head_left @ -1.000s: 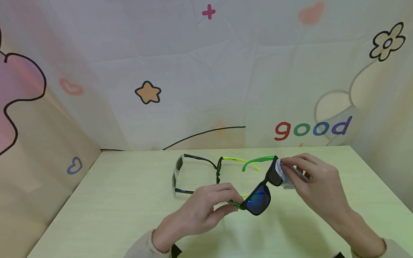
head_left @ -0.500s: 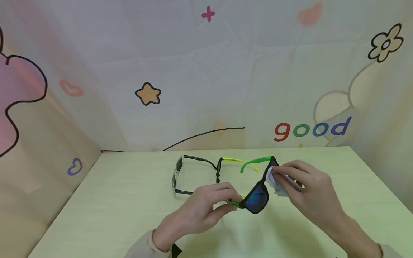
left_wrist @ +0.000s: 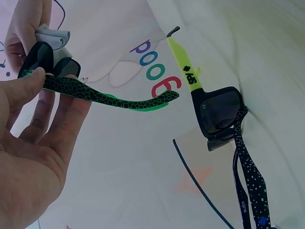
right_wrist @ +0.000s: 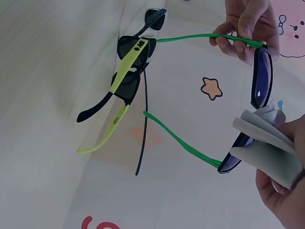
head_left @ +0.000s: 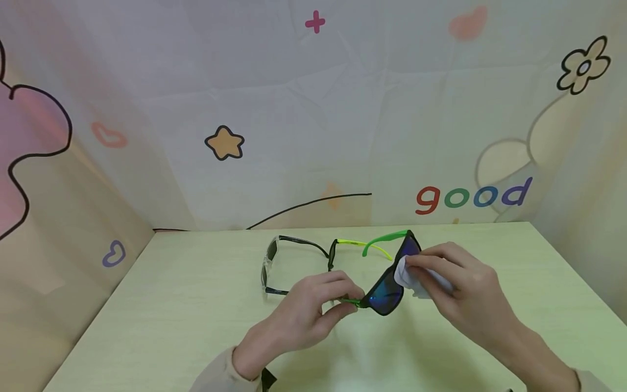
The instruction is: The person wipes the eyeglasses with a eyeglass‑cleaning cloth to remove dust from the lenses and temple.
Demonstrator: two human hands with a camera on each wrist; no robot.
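Sunglasses with green temples and blue mirrored lenses (head_left: pixel 385 296) are held up above the table, tilted. My left hand (head_left: pixel 313 310) pinches one green temple near its hinge; in the left wrist view that temple (left_wrist: pixel 109 98) shows a black crackle pattern. A folded pale cloth (head_left: pixel 416 279) is pinched in my right hand (head_left: pixel 470 288), laid against the front of the sunglasses around the bridge. In the right wrist view the cloth (right_wrist: pixel 269 148) wraps over the frame and covers part of one lens.
Behind my left hand, two more pairs of sunglasses stand on the table (head_left: pixel 147 326): one with a clear frame (head_left: pixel 265 267) and dark temples, one with yellow temples (head_left: pixel 355 242). A printed curtain (head_left: pixel 294 109) encloses the table's back and sides.
My right hand has slid the cloth left and down across the sunglasses, from the far lens to the bridge. The sunglasses have risen slightly, still in my left hand.
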